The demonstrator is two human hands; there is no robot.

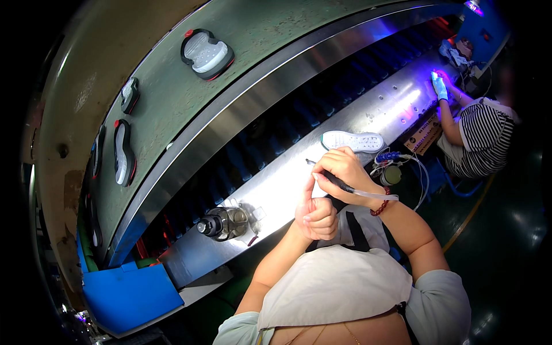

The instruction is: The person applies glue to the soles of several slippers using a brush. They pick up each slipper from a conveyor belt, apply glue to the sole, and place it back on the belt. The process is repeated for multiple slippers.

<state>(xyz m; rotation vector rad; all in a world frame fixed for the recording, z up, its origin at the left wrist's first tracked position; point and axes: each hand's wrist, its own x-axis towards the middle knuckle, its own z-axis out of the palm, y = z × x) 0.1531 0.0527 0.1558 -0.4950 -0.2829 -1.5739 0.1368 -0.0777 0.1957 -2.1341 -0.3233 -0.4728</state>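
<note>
My right hand [343, 173] is closed around a black pen-shaped applicator [336, 181]. Its thin tip points left, and a clear tube [376, 195] trails from its back end past my wrist. Just below and to the left, my left hand [316, 217] is curled into a fist with the thumb raised, its tip close to my right fingers. Nothing shows in that fist. Beyond my right hand a white shoe sole [353, 141] lies on the metal bench [287, 172], apart from the applicator's tip.
A clear bottle with a black cap [221, 223] stands on the bench at left. Across a metal rail, several soles [207, 54] rest on a green belt [167, 98]. Tubes and a blue fitting [388, 156] hang right of the sole. Another person [480, 135] works far right.
</note>
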